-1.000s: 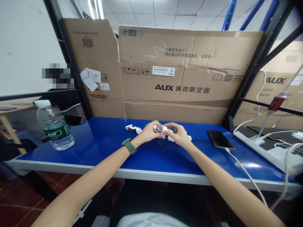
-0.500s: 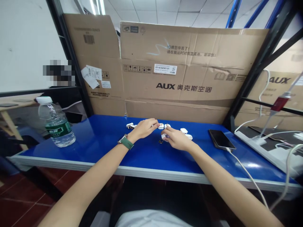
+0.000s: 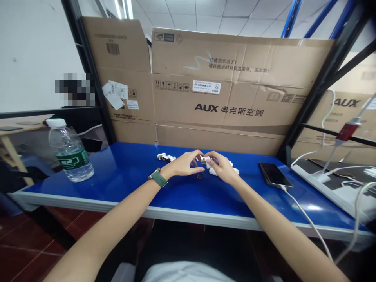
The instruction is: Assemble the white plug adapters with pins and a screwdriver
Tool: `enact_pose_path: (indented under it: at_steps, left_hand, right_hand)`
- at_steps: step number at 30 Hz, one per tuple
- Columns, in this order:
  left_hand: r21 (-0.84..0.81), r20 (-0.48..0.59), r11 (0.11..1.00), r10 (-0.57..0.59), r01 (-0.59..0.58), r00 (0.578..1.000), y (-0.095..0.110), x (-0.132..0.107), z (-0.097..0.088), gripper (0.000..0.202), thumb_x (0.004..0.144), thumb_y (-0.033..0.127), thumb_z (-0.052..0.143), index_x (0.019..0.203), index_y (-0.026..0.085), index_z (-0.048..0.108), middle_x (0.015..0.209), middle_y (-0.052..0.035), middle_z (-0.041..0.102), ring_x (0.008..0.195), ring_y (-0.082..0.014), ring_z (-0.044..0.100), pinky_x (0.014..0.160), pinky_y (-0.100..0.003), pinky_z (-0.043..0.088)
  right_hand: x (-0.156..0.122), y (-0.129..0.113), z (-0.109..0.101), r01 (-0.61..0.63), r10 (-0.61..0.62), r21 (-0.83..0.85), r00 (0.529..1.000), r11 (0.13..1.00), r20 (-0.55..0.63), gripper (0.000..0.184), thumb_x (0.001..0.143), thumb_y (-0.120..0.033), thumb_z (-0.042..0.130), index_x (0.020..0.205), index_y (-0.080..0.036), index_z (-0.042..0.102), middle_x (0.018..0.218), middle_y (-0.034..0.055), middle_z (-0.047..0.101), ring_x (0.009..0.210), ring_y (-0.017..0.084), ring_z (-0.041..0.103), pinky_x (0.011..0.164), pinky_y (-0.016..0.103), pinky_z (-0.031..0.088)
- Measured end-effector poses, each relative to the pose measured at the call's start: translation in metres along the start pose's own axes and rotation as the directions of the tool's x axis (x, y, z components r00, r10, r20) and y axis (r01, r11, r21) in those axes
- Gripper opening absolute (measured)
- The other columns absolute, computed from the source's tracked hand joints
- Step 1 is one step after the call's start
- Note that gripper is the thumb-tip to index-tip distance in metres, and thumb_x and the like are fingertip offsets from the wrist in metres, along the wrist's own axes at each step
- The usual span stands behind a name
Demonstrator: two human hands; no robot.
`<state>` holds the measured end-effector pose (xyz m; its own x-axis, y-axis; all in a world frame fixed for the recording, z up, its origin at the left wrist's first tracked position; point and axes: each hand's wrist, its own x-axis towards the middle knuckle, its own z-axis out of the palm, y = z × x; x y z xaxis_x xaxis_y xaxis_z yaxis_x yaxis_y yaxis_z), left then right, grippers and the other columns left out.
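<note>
Half a second ago my feed had the left hand (image 3: 185, 163) nearly flat and the right hand (image 3: 222, 168) low, a purple thing showing under it. Now the left has arched, its fingers close up to the right's; the purple thing I can no longer make out. My read: both hands are back at one small part, seemingly lifted off the surface (image 3: 182, 199).

Right fingers: pinched, thumb and index on the piece (image 3: 208, 163). Left fingers: parted, thumb stretched out below the curled index, nothing gripped that I can see. Contact between left index and piece: cannot tell.

Piece: white, small, blocky; sits at the right fingertips, just right of the left ones. Finer detail too small for me.

Around it: brassy bits (image 3: 199, 177) just on the near side of the left thumb; white parts (image 3: 236, 171) right of the right fingertips, partly hidden by that hand; a white cluster (image 3: 161, 156) well left of the left fingertips.
</note>
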<state>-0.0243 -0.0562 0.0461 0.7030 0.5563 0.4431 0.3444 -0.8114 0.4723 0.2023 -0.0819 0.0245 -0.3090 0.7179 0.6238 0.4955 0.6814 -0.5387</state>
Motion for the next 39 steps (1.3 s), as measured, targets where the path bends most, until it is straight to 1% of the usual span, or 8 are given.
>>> enact_pose_path:
  at_steps: [3,8,16,23,28,32,35,39]
  left_hand:
    - [-0.123,-0.039,0.992,-0.029,0.024,0.999,0.003,0.003,0.010,0.065,0.077,0.050,0.082,0.126,0.022,0.050,0.114,-0.0086,0.069,0.088,-0.0219,0.073,0.077,-0.032,0.055]
    - [-0.240,-0.132,0.970,-0.072,0.039,0.989,0.003,0.007,0.019,0.057,0.082,0.047,0.078,0.124,0.022,0.049,0.109,-0.0082,0.071,0.096,-0.0236,0.073,0.081,-0.034,0.057]
    - [-0.334,-0.098,0.937,-0.140,0.100,0.985,-0.001,0.008,0.023,0.051,0.075,0.047,0.084,0.108,0.021,0.054,0.101,-0.0055,0.074,0.096,-0.0248,0.074,0.081,-0.033,0.057]
    - [-0.418,-0.123,0.902,-0.179,0.112,0.976,-0.007,0.010,0.027,0.052,0.071,0.043,0.087,0.102,0.019,0.053,0.105,-0.0086,0.075,0.099,-0.0256,0.073,0.083,-0.036,0.057]
    - [-0.386,-0.137,0.913,-0.199,0.133,0.970,-0.003,0.010,0.027,0.050,0.071,0.044,0.086,0.100,0.020,0.053,0.096,-0.0047,0.075,0.093,-0.0227,0.073,0.080,-0.033,0.056]
    - [-0.310,-0.158,0.941,-0.193,0.137,0.968,0.002,0.009,0.024,0.045,0.077,0.048,0.081,0.098,0.020,0.053,0.085,-0.0008,0.073,0.077,-0.0181,0.070,0.070,-0.029,0.053]
    - [-0.140,-0.231,0.982,-0.157,0.127,0.960,0.005,0.008,0.022,0.044,0.078,0.053,0.079,0.097,0.020,0.057,0.078,0.0015,0.069,0.070,-0.0156,0.065,0.064,-0.026,0.048]
    - [0.071,-0.320,0.994,-0.056,0.083,0.946,0.013,0.007,0.022,0.042,0.087,0.052,0.071,0.110,0.018,0.064,0.085,-0.0015,0.068,0.071,-0.0151,0.061,0.067,-0.028,0.047]
  right_hand:
    - [0.002,-0.002,0.002,-0.055,0.064,0.124,0.996,0.991,-0.070,0.032,0.097,-0.047,0.057,0.110,-0.019,0.068,0.101,0.0063,0.074,0.091,0.021,0.067,0.082,0.033,0.050]
    - [0.003,-0.004,0.003,-0.074,0.098,0.218,0.990,0.973,-0.097,0.034,0.088,-0.048,0.069,0.108,-0.020,0.070,0.099,0.0066,0.077,0.091,0.022,0.069,0.083,0.033,0.051]
    - [0.001,-0.008,0.000,-0.140,0.152,0.080,0.976,0.987,-0.157,0.032,0.080,-0.046,0.075,0.100,-0.021,0.071,0.089,0.0050,0.079,0.074,0.020,0.067,0.070,0.030,0.048]
    - [0.002,-0.011,0.000,-0.148,0.164,0.108,0.974,0.983,-0.158,0.036,0.082,-0.050,0.074,0.104,-0.021,0.072,0.088,0.0053,0.079,0.072,0.019,0.065,0.066,0.028,0.046]
    - [0.002,-0.012,0.000,-0.141,0.157,0.118,0.977,0.983,-0.143,0.035,0.085,-0.052,0.071,0.103,-0.022,0.074,0.086,0.0048,0.077,0.073,0.019,0.064,0.067,0.029,0.047]
    - [0.001,-0.011,-0.002,-0.204,0.215,0.223,0.976,0.953,-0.026,0.042,0.086,-0.054,0.069,0.109,-0.020,0.076,0.082,0.0041,0.073,0.064,0.015,0.057,0.057,0.026,0.043]
    - [0.000,-0.012,-0.003,-0.334,0.328,0.381,0.941,0.862,0.081,0.052,0.083,-0.055,0.071,0.120,-0.018,0.072,0.072,0.0012,0.064,0.048,0.009,0.040,0.041,0.022,0.028]
    - [-0.002,-0.018,-0.004,-0.438,0.408,0.589,0.892,0.679,0.194,0.050,0.079,-0.049,0.075,0.117,-0.017,0.068,0.058,-0.0080,0.041,0.043,0.004,0.020,0.037,0.020,0.015]
